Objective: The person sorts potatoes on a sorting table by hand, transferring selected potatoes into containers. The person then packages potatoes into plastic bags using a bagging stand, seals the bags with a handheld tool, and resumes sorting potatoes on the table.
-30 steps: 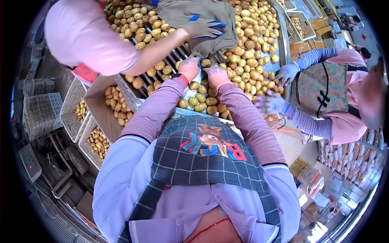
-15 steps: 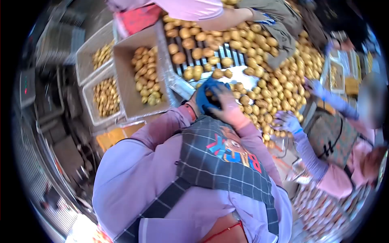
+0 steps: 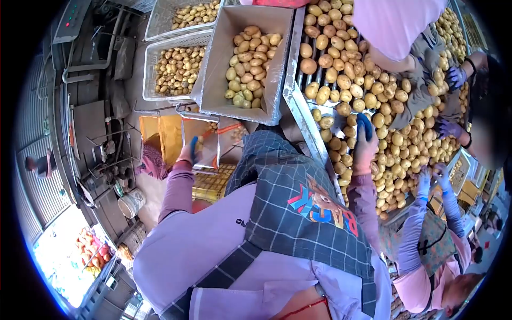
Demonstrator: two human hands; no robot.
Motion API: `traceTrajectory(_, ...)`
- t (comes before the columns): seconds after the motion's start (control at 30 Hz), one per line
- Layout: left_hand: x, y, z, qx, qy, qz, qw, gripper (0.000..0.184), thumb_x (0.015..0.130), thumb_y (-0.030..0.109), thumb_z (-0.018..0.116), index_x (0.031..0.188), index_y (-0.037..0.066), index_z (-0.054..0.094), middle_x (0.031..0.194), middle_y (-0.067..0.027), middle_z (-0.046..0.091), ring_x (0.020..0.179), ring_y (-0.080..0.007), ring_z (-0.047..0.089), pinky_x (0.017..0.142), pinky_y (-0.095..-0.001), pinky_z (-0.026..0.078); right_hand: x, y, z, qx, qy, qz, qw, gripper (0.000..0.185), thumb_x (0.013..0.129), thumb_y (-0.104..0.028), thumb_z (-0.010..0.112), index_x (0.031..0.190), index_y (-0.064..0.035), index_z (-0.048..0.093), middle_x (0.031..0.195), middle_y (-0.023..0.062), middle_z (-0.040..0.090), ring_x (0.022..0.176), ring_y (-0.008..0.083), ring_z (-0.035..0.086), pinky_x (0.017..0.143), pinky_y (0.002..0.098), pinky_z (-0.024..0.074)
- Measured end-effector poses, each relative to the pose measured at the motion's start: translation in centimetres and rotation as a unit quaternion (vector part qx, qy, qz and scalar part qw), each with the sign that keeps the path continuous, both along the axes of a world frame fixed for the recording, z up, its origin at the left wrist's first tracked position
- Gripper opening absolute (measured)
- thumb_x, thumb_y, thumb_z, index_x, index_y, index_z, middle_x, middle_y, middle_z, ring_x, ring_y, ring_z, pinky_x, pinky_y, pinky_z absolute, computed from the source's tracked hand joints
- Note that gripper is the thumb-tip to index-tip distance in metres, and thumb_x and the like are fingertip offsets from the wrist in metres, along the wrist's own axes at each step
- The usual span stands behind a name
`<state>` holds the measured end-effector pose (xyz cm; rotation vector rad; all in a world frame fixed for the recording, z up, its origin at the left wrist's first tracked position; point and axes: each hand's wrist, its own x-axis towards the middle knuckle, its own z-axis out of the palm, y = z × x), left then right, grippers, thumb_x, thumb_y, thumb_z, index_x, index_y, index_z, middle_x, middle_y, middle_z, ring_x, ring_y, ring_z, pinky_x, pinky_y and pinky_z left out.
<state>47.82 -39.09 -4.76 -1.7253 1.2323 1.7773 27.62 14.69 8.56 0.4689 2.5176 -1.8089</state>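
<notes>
My left hand (image 3: 189, 153), in a blue-palmed glove, is out to the left above a lined crate (image 3: 201, 161). A small yellow-brown potato (image 3: 200, 143) shows at its fingers, partly hidden and blurred. My right hand (image 3: 365, 148) wears a similar glove. It is over the potatoes (image 3: 386, 138) heaped on the sorting table, fingers stretched forward, nothing visible in them. What lies under its palm is hidden. Several more potatoes (image 3: 239, 132) show, blurred, in the lined crate to the right of my left hand.
A large lined box (image 3: 213, 88) of potatoes stands left of the table's metal edge (image 3: 304, 120). Beside it are white crates (image 3: 146, 80) of smaller potatoes. A yellow crate (image 3: 213, 184) sits below. Co-workers' gloved hands (image 3: 423, 184) reach in from the right; another person's pink sleeve (image 3: 397, 24) is at the top.
My hands were together at the table edge; now they are wide apart. The left has gone out to the crate, the right over the potato heap. The whole view has turned and shifted left.
</notes>
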Motion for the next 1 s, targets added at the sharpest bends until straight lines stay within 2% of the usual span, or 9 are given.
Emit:
traceTrajectory(0.07,-3.9,3.7,3.2,-0.414,-0.174,-0.270,0.852,0.063,0.085,0.032,0.068,0.134,0.001,0.045,0.133,-0.0277,0.047,0.119,-0.0369,0.051,0.104,-0.0470,0.039,-2.6,-1.5,-2.1,0.037,0.028,0.079,0.996,0.031,0.086,-0.011,0.063,0.116,0.0008,0.063,0.110,0.0144,0.066,0.100,0.0207,0.063,0.087,0.0308,0.0487)
traceTrajectory(0.17,-10.4,8.8,1.1,-0.672,0.093,-0.231,0.698,0.066,0.086,0.033,0.066,0.138,0.000,0.042,0.136,-0.0300,0.045,0.129,-0.0404,0.041,0.110,-0.0450,0.029,-6.4,-5.9,-2.6,0.257,0.184,0.188,0.930,0.042,0.085,-0.026,0.065,0.122,-0.0089,0.060,0.122,0.0186,0.059,0.112,0.0354,0.056,0.099,0.0421,0.0414)
traceTrajectory(0.27,-19.6,13.7,4.5,-0.579,0.367,-0.335,0.646,0.056,0.084,0.033,0.066,0.131,0.004,0.053,0.136,-0.0229,0.049,0.129,-0.0385,0.042,0.108,-0.0434,0.032,-4.4,-7.9,-5.6,0.359,0.096,0.343,0.863,0.046,0.086,-0.037,0.060,0.128,-0.0178,0.057,0.135,0.0195,0.049,0.125,0.0371,0.046,0.108,0.0499,0.0312)
traceTrajectory(0.57,-37.5,9.7,-10.2,-0.395,0.062,-0.575,0.714,0.042,0.083,0.031,0.056,0.116,0.005,0.064,0.121,-0.0193,0.061,0.112,-0.0348,0.058,0.093,-0.0438,0.048,8.9,2.3,-4.1,0.307,0.045,0.279,0.909,0.045,0.079,-0.015,0.063,0.124,-0.0159,0.061,0.134,0.0208,0.048,0.126,0.0417,0.042,0.109,0.0513,0.0295)
traceTrajectory(0.63,-38.4,11.1,-9.6,-0.416,0.052,-0.698,0.581,0.043,0.085,0.035,0.059,0.110,0.001,0.066,0.111,-0.0234,0.064,0.106,-0.0382,0.061,0.087,-0.0432,0.050,11.0,3.5,-4.8,0.308,0.030,0.248,0.918,0.047,0.077,-0.012,0.064,0.124,-0.0160,0.061,0.133,0.0216,0.049,0.125,0.0425,0.043,0.108,0.0511,0.0307)
traceTrajectory(0.73,-39.2,10.2,-14.5,-0.313,0.088,-0.748,0.579,0.048,0.083,0.041,0.062,0.110,0.002,0.067,0.109,-0.0189,0.067,0.100,-0.0335,0.064,0.086,-0.0412,0.050,11.1,2.9,-4.8,0.316,0.026,0.216,0.923,0.046,0.076,-0.008,0.063,0.121,-0.0158,0.063,0.132,0.0208,0.050,0.123,0.0412,0.045,0.108,0.0496,0.0326)
traceTrajectory(0.9,-38.8,10.0,7.3,0.040,0.275,-0.329,0.903,0.040,0.093,0.039,0.054,0.114,0.006,0.062,0.093,-0.0048,0.066,0.079,-0.0178,0.065,0.065,-0.0249,0.051,10.4,2.0,-5.5,0.291,0.026,0.157,0.943,0.040,0.074,-0.004,0.062,0.113,-0.0136,0.067,0.125,0.0164,0.057,0.118,0.0377,0.050,0.105,0.0460,0.0362)
traceTrajectory(0.93,-40.2,3.8,4.6,0.255,0.330,-0.291,0.861,0.035,0.095,0.036,0.053,0.113,0.007,0.059,0.099,-0.0048,0.066,0.076,-0.0165,0.064,0.061,-0.0234,0.051,9.9,1.8,-5.2,0.298,0.024,0.154,0.942,0.039,0.075,-0.004,0.062,0.113,-0.0123,0.067,0.124,0.0160,0.058,0.116,0.0368,0.051,0.103,0.0456,0.0371)
traceTrajectory(1.0,-42.3,-0.5,4.4,0.218,0.474,0.012,0.853,0.040,0.092,0.036,0.062,0.115,0.004,0.055,0.098,-0.0099,0.064,0.086,-0.0224,0.063,0.073,-0.0315,0.055,9.1,1.5,-5.1,0.290,0.017,0.134,0.947,0.038,0.076,-0.004,0.062,0.113,-0.0108,0.067,0.122,0.0158,0.059,0.115,0.0358,0.052,0.102,0.0453,0.0376)
